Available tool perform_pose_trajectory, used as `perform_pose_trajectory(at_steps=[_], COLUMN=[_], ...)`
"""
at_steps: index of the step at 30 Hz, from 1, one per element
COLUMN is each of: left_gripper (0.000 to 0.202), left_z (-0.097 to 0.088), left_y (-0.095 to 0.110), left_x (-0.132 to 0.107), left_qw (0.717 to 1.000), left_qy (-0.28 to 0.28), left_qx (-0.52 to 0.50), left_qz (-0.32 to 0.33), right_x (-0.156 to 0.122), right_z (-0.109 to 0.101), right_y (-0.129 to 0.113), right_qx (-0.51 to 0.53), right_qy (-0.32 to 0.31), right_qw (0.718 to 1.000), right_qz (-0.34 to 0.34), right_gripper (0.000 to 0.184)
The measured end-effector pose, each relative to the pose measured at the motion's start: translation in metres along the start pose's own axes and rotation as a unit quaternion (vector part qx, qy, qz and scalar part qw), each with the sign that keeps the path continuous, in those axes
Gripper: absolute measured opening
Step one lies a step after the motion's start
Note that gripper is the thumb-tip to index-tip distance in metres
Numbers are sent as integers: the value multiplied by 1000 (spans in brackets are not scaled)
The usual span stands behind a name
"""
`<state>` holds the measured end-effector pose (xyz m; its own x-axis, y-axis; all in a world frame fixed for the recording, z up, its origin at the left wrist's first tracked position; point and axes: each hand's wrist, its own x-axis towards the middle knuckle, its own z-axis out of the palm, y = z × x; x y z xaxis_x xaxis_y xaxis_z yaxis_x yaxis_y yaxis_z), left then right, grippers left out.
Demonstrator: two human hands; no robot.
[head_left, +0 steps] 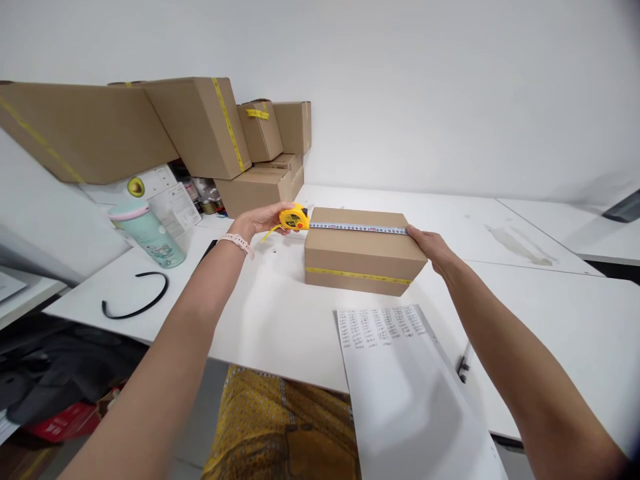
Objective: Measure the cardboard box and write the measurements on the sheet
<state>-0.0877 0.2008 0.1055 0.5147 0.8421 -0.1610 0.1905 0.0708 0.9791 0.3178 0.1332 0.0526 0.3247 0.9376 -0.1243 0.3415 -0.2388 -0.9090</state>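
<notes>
A brown cardboard box with a yellow tape strip along its front side lies on the white table. My left hand is closed around a yellow tape measure at the box's left edge. The blade runs out flat across the box's top. At the right edge, my right hand presses the blade's end against the box with its fingers. Those fingertips are partly hidden behind the hand. A yellow strap hangs from the tape measure's case.
A sheet of paper with handwritten columns lies in front of the box, overhanging the table edge. A pen is beside it. To the left stand a mint tumbler, a black headband and several stacked cardboard boxes.
</notes>
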Motion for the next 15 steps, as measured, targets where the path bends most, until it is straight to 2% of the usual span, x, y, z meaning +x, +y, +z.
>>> perform_pose_trajectory(at_steps=[4,6,7,9,10,12,13,15], left_gripper=[37,36,38,46,54,60,60,57], left_z=[8,22,33,67,89,138,164,209], left_y=[25,37,39,33,24,0,-12,-30], left_x=[-18,-37,-48,-70,-81,-97,-102,-104], left_qw=[999,998,997,991,987,981,979,971], left_qy=[8,-24,-57,-134,-153,-180,-185,-138], left_qx=[32,50,49,4,-38,-65,-88,-197], left_qz=[16,30,34,18,-2,-17,-15,12], right_x=[3,6,8,9,9,10,11,15], right_z=[-7,-13,-15,-15,-12,-1,5,20], right_y=[-10,-19,-24,-35,-41,-52,-58,-68], right_qx=[-40,-6,20,50,47,13,-13,-60], right_qy=[59,76,85,88,75,11,-30,-87], right_qw=[997,994,991,984,982,981,979,975], right_qz=[-40,-77,-101,-149,-169,-194,-201,-194], right_gripper=[32,33,34,35,36,36,37,36])
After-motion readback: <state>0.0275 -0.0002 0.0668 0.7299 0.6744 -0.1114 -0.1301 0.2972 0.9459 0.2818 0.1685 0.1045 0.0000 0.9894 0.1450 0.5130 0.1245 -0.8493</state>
